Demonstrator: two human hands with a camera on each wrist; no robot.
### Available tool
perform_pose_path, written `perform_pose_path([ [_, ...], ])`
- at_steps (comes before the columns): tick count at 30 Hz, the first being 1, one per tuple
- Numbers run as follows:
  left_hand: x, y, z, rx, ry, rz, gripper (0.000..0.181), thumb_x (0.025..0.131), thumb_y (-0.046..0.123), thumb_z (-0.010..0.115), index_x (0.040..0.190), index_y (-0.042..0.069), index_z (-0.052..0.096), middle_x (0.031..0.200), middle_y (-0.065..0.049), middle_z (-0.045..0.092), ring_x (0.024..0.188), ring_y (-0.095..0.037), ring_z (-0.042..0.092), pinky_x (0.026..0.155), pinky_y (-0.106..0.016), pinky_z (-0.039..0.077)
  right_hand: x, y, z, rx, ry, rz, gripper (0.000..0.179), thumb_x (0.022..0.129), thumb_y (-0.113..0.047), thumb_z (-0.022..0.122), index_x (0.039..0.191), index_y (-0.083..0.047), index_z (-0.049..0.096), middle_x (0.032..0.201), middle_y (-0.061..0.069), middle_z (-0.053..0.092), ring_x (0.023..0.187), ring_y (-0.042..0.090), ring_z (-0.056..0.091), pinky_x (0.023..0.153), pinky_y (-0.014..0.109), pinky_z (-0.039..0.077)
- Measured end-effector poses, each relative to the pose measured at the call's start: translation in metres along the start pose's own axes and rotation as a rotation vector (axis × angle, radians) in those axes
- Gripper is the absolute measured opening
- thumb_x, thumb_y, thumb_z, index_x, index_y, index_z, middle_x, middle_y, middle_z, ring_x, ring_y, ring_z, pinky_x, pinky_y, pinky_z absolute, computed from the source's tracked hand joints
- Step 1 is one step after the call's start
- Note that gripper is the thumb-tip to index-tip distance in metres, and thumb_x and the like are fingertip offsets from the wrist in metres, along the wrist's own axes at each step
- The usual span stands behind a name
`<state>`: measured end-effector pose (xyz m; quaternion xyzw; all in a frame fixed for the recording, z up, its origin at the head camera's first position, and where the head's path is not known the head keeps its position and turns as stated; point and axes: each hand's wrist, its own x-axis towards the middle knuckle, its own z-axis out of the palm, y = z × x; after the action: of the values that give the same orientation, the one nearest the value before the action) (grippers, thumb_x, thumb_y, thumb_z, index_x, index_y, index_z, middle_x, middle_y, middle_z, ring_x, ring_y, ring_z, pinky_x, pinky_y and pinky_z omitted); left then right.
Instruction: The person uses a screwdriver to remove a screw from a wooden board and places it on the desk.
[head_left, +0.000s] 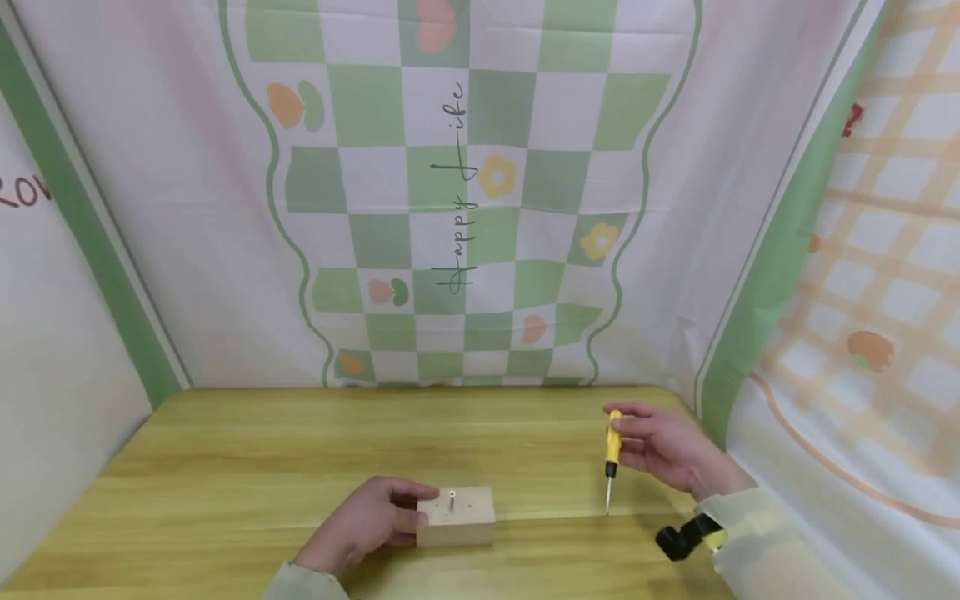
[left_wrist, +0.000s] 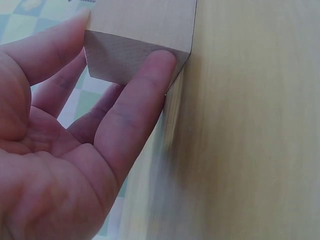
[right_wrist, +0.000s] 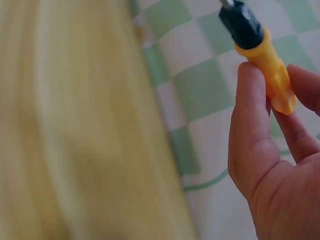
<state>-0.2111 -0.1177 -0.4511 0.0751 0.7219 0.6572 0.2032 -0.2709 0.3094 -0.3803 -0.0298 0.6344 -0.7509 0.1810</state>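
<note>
A pale wooden block [head_left: 468,534] lies on the table, with a screw [head_left: 452,500] standing upright out of its top face and small dark holes on either side. My left hand [head_left: 372,518] grips the block's left end, the thumb on the near side and fingers at the far side. In the left wrist view, the thumb lies across the end of the block [left_wrist: 145,22]. To the right, my right hand [head_left: 663,447] pinches a screwdriver [head_left: 613,442] by its yellow handle. Its thin metal shaft points down, apart from the block; the black collar [right_wrist: 242,25] shows in the right wrist view.
The wood-grain table [head_left: 247,467] ends at a back edge against a hanging green-and-white checked cloth [head_left: 435,183]. More cloth [head_left: 877,275] hangs at the right side, and a white panel [head_left: 60,308] at the left. A black wrist device [head_left: 678,540] sits under the right sleeve.
</note>
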Motion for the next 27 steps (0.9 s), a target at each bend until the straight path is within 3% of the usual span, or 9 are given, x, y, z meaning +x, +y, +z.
perform_pose_path([
  [6, 0.0, 0.0, 0.0, 0.004, 0.004, 0.008, 0.037, 0.086, 0.001, 0.075, 0.123, 0.002, 0.07, 0.111, -0.012, 0.063, 0.094, -0.026, 0.064, 0.077, -0.041, 0.059, -0.002, 0.037, -0.023, -0.127, 0.007, 0.138, 0.034, 0.097, -0.005, 0.061, 0.13, 0.0, 0.055, 0.093, 0.007, 0.061, 0.082, 0.019, 0.064, 0.077, 0.038, 0.058],
  [11, -0.001, -0.001, -0.001, 0.007, 0.005, 0.017, 0.037, 0.086, 0.002, 0.076, 0.123, 0.002, 0.07, 0.11, -0.012, 0.063, 0.094, -0.025, 0.064, 0.076, -0.041, 0.059, -0.005, 0.057, -0.029, -0.213, 0.042, 0.197, 0.042, 0.095, -0.005, 0.063, 0.132, 0.008, 0.05, 0.088, 0.007, 0.063, 0.076, 0.018, 0.064, 0.072, 0.037, 0.058],
  [27, 0.0, -0.003, -0.003, 0.012, -0.005, 0.021, 0.037, 0.087, 0.002, 0.075, 0.124, 0.001, 0.069, 0.11, -0.012, 0.063, 0.093, -0.025, 0.064, 0.076, -0.042, 0.059, -0.009, 0.06, -0.013, -0.507, 0.145, 0.202, 0.038, 0.085, -0.003, 0.073, 0.119, 0.007, 0.059, 0.08, 0.009, 0.06, 0.068, 0.019, 0.06, 0.057, 0.033, 0.057],
])
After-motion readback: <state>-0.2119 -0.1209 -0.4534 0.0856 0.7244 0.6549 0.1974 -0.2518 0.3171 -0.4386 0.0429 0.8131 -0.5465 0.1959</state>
